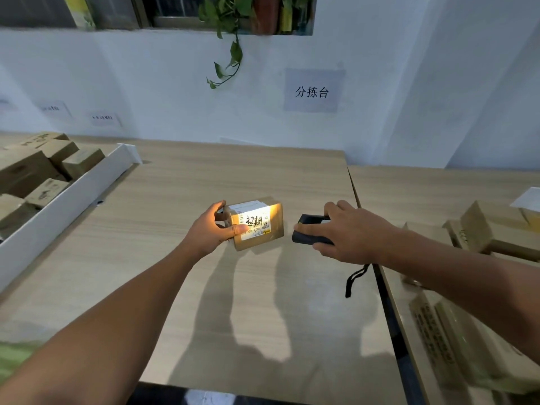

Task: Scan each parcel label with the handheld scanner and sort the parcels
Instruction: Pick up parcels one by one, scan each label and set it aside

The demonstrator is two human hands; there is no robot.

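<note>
A small brown cardboard parcel [273, 229] with a white label is held over the middle of the wooden table [181, 276]. My left hand [214, 228] grips its left end, thumb across the front. The label faces right and is lit bright yellow by the scanner's light. My right hand [347, 232] grips a black handheld scanner [309, 230], pointed left at the label from a short gap away. A black wrist strap [355, 280] hangs below the scanner.
A white-walled tray [73, 197] at the left holds several brown parcels. More cardboard parcels [491, 232] lie on the adjoining table at the right, some near its front edge. A paper sign [312, 91] hangs on the wall behind.
</note>
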